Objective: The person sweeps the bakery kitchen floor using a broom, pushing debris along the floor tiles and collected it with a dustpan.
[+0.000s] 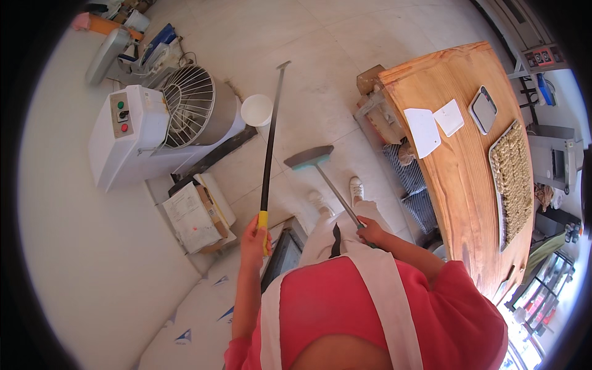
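My left hand (253, 240) is closed round the yellow grip of a long-handled scraper (269, 148). Its black pole runs forward to a small flat head far ahead over the floor. My right hand (372, 232) grips the handle of a broom (333, 190). The broom's wide head (311, 158), grey with a teal edge, is near the floor just ahead of my white shoes (356, 188). Close beside the scraper's pole, a white bucket (256, 111) stands on the floor next to a spiral dough mixer (139, 129) with a wire guard.
A wooden table (459, 185) on the right bears two white plastic sheets (423, 132), a phone (483, 111) and a tray (495, 179) of brownish pieces. Cardboard boxes (196, 219) sit below the mixer at left. Striped cloth sacks (410, 185) are under the table's edge.
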`<state>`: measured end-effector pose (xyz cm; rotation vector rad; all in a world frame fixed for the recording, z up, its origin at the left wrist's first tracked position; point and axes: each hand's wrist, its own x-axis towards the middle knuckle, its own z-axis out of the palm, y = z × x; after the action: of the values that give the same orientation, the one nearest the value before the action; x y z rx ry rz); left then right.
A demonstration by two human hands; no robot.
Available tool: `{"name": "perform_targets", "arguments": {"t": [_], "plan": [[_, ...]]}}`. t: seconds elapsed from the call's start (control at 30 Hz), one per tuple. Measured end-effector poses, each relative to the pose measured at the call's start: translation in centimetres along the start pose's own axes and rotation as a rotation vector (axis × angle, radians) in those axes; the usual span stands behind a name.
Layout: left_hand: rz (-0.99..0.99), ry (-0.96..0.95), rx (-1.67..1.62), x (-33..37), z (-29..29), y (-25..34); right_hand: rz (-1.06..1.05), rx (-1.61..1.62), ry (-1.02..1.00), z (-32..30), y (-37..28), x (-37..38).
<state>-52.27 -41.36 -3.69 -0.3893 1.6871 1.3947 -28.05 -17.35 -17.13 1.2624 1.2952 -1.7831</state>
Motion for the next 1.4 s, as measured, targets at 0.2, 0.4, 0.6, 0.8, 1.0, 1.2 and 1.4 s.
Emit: {"name": "perform_targets", "arguments": {"t": [0.2, 0.4, 0.6, 0.8, 1.0, 1.2, 1.4], "plan": [[-0.017, 0.023, -0.039, 0.0, -1.1, -0.5, 0.071, 0.233, 0.08, 2.2, -7.3, 6.2], [-0.021, 0.009, -0.099, 1.3, -0.9, -0.2, -0.159, 0.341, -0.044, 2.5, -13.2, 6.9], [-0.057, 0.004, -0.067, 2.7, -0.7, 2.3, 0.008, 0.287, 0.002, 2.9, -10.9, 5.7], [-0.106, 0.041, 0.042, 6.7, 1.0, 7.8, -0.111, 0.421, 0.03, 1.1, -20.5, 16.3], [-0.125, 0.045, 0.064, 10.9, 4.1, 13.4, -0.278, 0.472, 0.062, -5.4, -29.6, 15.7], [-0.147, 0.132, 0.32, 13.2, 4.3, 15.2, -0.051, 0.362, 0.071, -7.8, -23.7, 6.1], [-0.086, 0.153, 0.343, 15.1, 1.8, 15.3, -0.065, 0.627, -0.012, -9.2, -27.7, 14.7]]}}
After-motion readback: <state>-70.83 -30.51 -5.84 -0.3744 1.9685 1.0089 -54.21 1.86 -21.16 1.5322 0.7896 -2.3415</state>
